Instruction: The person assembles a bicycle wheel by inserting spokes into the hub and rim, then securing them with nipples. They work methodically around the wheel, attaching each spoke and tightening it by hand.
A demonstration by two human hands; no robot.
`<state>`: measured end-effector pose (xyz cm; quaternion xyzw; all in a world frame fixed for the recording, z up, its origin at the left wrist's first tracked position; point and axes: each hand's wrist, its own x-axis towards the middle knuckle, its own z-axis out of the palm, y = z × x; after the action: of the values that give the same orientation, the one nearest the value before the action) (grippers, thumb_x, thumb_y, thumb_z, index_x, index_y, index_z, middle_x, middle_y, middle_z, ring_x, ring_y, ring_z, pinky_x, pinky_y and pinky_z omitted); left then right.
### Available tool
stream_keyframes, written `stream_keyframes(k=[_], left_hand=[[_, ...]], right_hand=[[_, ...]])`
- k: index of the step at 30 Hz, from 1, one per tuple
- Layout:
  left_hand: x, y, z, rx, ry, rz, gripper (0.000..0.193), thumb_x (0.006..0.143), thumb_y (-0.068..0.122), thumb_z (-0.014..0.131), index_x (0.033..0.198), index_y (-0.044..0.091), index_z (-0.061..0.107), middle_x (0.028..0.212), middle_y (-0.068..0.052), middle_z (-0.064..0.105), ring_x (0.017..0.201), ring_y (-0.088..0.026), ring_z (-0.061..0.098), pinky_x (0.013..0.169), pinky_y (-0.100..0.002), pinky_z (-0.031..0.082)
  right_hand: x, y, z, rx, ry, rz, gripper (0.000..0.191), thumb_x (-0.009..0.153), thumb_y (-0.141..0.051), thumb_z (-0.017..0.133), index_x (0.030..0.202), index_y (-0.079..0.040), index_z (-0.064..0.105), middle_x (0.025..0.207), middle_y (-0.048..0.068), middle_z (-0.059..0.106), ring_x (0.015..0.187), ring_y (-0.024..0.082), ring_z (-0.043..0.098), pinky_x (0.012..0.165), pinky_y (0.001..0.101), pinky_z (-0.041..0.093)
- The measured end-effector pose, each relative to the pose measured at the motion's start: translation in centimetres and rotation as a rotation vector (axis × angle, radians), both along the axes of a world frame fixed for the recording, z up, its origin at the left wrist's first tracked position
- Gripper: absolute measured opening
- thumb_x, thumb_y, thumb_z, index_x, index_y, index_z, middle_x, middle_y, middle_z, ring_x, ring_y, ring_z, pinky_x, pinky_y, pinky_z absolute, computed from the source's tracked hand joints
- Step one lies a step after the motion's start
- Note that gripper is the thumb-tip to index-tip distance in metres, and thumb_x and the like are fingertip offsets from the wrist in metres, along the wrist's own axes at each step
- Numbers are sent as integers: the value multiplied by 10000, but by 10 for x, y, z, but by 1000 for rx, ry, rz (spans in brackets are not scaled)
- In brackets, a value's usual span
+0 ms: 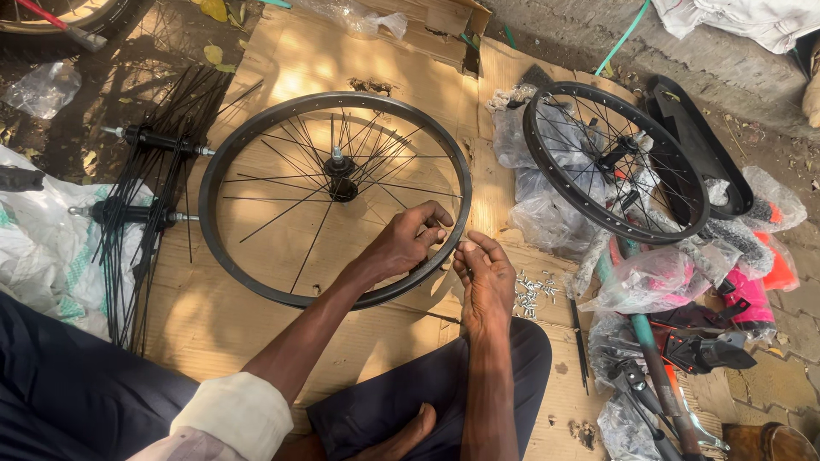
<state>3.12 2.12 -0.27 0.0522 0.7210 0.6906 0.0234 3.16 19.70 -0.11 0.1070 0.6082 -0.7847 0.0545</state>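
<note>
A black bicycle rim (224, 145) lies flat on cardboard (222, 320), with thin spokes running in to its hub (340, 176). My left hand (408, 241) reaches over the near right part of the rim, its fingers curled on a spoke end just inside the rim. Right beside it, outside the rim, is my right hand (483, 275). Its fingertips are pinched on a tiny metal nipple that I can barely make out. A small heap of silver nipples (534, 292) lies just right of that hand.
A second spoked wheel (547, 166) rests on plastic bags (658, 280) at right, beside a black chain guard (713, 145) and bike parts. Two hubs with loose spokes (137, 138) lie at left by a white sack (34, 256). My crossed legs fill the bottom.
</note>
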Motion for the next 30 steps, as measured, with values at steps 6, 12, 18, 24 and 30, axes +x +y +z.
stream_keyframes(k=[6,12,18,24,30], left_hand=[[1,-2,-1,11,-5,7,175,1002,92,568,1172,53,555,972,-109,665,942,-193,670,819,-405,527],[0,0,-3,-23,-4,32,181,1004,108,543,1180,66,550,900,-77,650,901,-176,683,816,-402,554],[1,2,-4,-28,5,47,160,1010,95,544,1164,56,563,898,-84,638,893,-197,675,839,-421,556],[2,2,-3,5,33,56,170,990,68,546,1158,57,566,929,-84,659,921,-184,687,846,-399,566],[2,3,-8,36,30,60,94,1001,56,554,1094,43,540,913,-89,672,904,-187,700,794,-404,556]], right_hand=[[6,-6,14,137,57,-63,157,1007,-90,595,1110,5,666,920,112,709,770,138,673,756,274,591],[13,-10,30,221,79,-43,141,892,-67,717,1027,-26,724,951,82,751,815,128,706,771,254,588],[14,-15,26,475,215,65,96,859,-24,770,948,-31,737,830,42,685,719,89,569,649,244,482],[15,-12,29,720,355,155,85,860,-30,765,896,-28,688,801,13,698,668,69,559,577,231,474],[9,-12,28,706,317,167,114,868,-45,776,912,-35,672,819,0,683,651,64,541,573,224,462]])
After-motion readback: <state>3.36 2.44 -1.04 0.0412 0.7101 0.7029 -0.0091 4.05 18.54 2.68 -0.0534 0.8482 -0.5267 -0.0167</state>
